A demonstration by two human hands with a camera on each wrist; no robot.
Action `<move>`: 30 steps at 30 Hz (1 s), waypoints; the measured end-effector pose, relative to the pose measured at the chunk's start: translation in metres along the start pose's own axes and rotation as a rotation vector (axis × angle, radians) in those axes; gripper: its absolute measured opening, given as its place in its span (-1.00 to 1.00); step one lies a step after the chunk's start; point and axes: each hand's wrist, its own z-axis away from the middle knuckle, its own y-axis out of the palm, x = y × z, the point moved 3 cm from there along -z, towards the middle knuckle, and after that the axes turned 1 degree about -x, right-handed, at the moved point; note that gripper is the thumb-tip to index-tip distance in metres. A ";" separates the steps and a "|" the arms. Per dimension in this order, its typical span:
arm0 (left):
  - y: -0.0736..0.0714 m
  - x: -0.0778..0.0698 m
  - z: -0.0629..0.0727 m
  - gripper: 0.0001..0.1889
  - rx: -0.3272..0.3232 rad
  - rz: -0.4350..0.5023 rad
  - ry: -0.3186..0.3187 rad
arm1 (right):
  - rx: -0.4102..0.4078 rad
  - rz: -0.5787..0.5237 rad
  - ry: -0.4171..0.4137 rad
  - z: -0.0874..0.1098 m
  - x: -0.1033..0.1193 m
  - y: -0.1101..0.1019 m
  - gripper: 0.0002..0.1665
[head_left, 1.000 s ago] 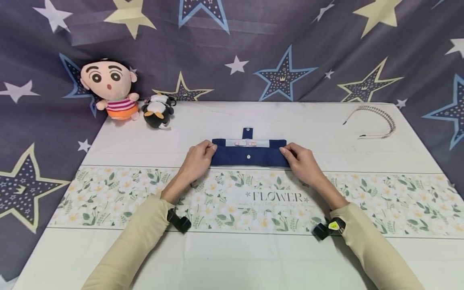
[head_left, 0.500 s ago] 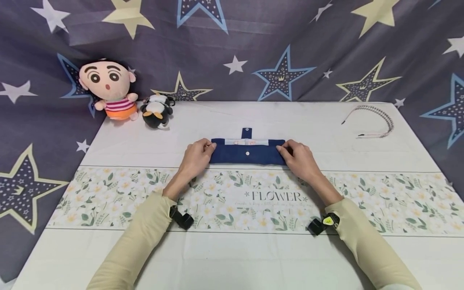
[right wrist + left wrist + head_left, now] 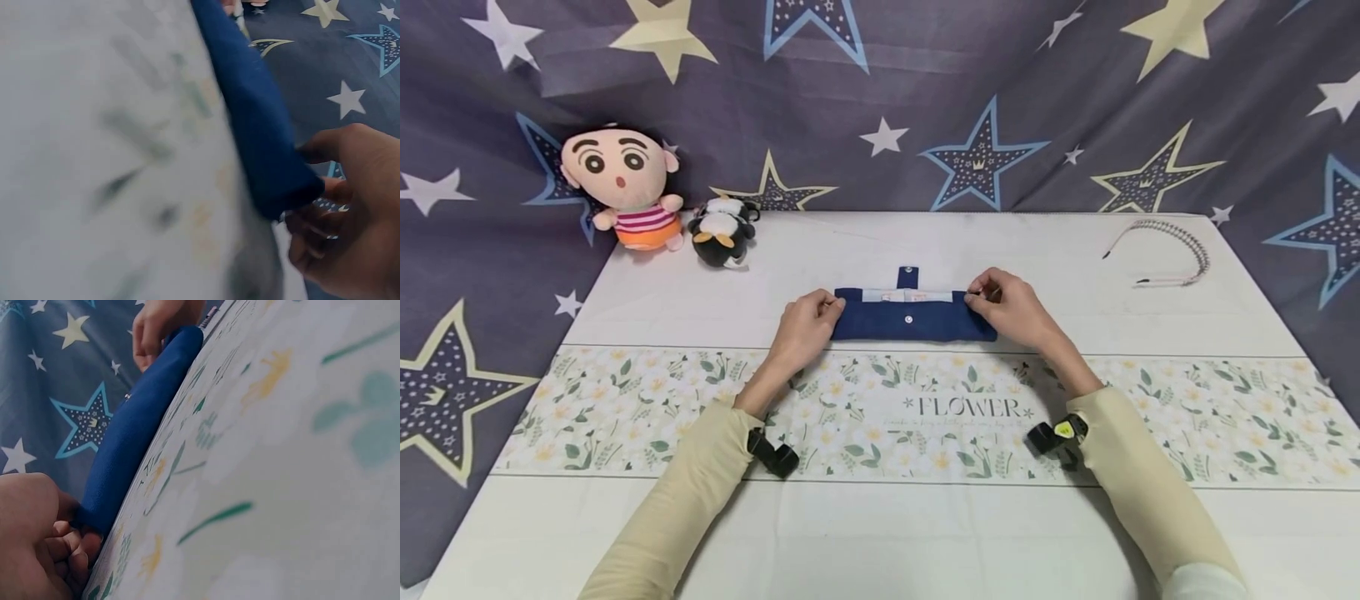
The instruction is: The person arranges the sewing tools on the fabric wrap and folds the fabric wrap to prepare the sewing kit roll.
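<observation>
A navy blue folded cloth (image 3: 880,322) lies flat across the middle of the table, its kind not plain. A metal snap sits on its front, and a short tab (image 3: 908,277) with another snap points away at the back. Pale lining with small labels shows along its back strip. My left hand (image 3: 806,329) pinches the cloth's left end, thumb on top; in the left wrist view its fingers (image 3: 78,556) curl at that end. At the back right corner my right hand (image 3: 1011,308) pinches the cloth between thumb and fingers. The right wrist view shows the rolled-looking end (image 3: 284,190) beside these fingers.
A plush doll (image 3: 632,192) and a penguin plush (image 3: 722,233) sit at the back left. A headband (image 3: 1191,242) lies at the back right. The white tablecloth (image 3: 880,533) has a flower-printed band; a starry curtain (image 3: 835,125) hangs behind.
My right hand has shifted from the cloth's right edge up and left to its back right corner, uncovering the right end. The left hand keeps its place at the left end.
</observation>
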 end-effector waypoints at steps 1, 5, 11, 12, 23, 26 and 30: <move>0.000 0.000 0.000 -0.74 0.000 0.003 0.001 | 0.011 0.013 0.002 -0.005 0.002 0.000 -0.81; -0.001 0.002 0.001 -0.73 0.001 0.004 -0.001 | 0.057 0.058 0.013 -0.027 0.014 0.005 -0.77; -0.004 0.005 0.003 -0.73 -0.006 0.002 -0.014 | 0.143 0.083 -0.034 -0.059 0.030 0.024 -0.66; -0.004 0.004 0.003 -0.73 -0.006 0.004 -0.013 | 0.155 0.087 -0.041 -0.063 0.032 0.027 -0.64; -0.003 0.004 0.003 -0.75 0.011 0.011 0.013 | 0.135 0.066 0.006 -0.081 0.039 0.043 -0.68; -0.003 0.003 0.003 -0.75 0.021 0.012 0.017 | 0.100 0.011 0.006 -0.078 0.040 0.041 -0.78; -0.003 0.003 0.003 -0.74 0.039 0.013 0.020 | 0.104 -0.059 -0.044 -0.071 0.043 0.035 -0.86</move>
